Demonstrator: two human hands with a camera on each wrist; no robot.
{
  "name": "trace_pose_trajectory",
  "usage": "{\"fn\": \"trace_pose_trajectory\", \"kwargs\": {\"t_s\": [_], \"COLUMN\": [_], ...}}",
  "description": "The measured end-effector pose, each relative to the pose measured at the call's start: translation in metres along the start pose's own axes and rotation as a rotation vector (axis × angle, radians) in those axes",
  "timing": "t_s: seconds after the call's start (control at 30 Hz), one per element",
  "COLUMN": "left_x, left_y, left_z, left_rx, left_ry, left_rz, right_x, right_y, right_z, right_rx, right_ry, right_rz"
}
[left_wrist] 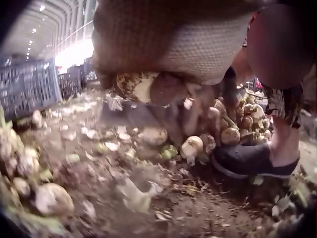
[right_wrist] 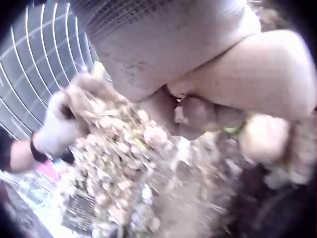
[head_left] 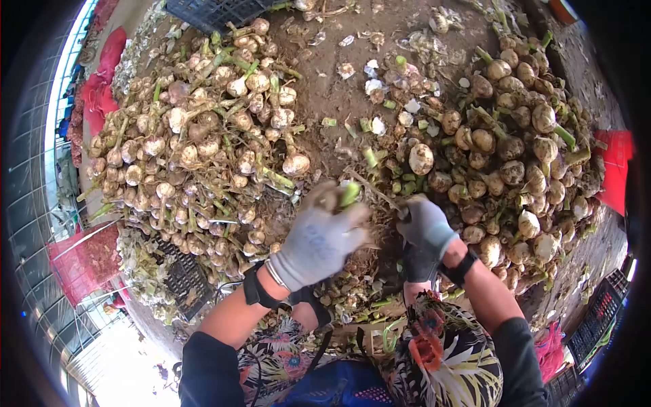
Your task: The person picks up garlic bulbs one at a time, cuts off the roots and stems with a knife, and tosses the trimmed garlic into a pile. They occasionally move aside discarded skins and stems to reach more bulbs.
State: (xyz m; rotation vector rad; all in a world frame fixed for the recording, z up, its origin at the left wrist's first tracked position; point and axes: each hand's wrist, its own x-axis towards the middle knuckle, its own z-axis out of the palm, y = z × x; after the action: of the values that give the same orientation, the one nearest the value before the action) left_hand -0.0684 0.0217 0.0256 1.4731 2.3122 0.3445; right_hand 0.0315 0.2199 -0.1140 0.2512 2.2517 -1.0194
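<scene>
My left hand (head_left: 315, 241), in a pale grey glove, holds a garlic bulb (left_wrist: 134, 87) between fingers and thumb. The bulb's cut green stem (head_left: 350, 195) points up past the thumb in the head view, and the fingers are blurred there. My right hand (head_left: 428, 227), gloved too, curls round a thin brownish tool (head_left: 377, 192) that juts toward the left hand; I cannot tell its exact kind. A heap of stemmed garlic (head_left: 196, 136) lies left of the hands. Trimmed bulbs (head_left: 502, 156) are piled on the right, close beyond the right hand.
Cut stem pieces (head_left: 370, 157) and peelings litter the soil between the heaps. A dark crate (head_left: 210, 15) stands at the far side, another crate (head_left: 178, 271) at the left. Red mesh sacks (head_left: 85, 261) line the left edge. A dark shoe (left_wrist: 255, 161) rests beside the bulbs.
</scene>
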Motion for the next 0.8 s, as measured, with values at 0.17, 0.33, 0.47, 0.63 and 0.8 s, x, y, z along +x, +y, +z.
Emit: {"fn": "trace_pose_trajectory", "kwargs": {"t_s": [0.17, 0.33, 0.47, 0.63, 0.8], "left_x": [0.055, 0.028, -0.005, 0.002, 0.006], "left_y": [0.056, -0.071, -0.146, -0.089, -0.033], "left_z": [-0.008, 0.009, 0.049, 0.063, 0.065], "left_rx": [-0.549, 0.209, 0.18, -0.587, -1.072], "left_ry": [0.293, -0.042, -0.415, 0.14, 0.312], "left_rz": [0.05, -0.462, -0.744, -0.655, -0.614], "right_x": [0.002, -0.008, 0.006, 0.017, 0.022], "right_y": [0.039, -0.012, -0.021, -0.045, -0.054], "right_z": [0.082, -0.003, -0.002, -0.011, -0.03], "right_rx": [0.703, 0.646, 1.011, 1.179, 1.256], "right_ry": [0.117, 0.017, 0.03, 0.154, 0.03], "right_rz": [-0.434, -0.003, 0.06, -0.03, 0.015]}}
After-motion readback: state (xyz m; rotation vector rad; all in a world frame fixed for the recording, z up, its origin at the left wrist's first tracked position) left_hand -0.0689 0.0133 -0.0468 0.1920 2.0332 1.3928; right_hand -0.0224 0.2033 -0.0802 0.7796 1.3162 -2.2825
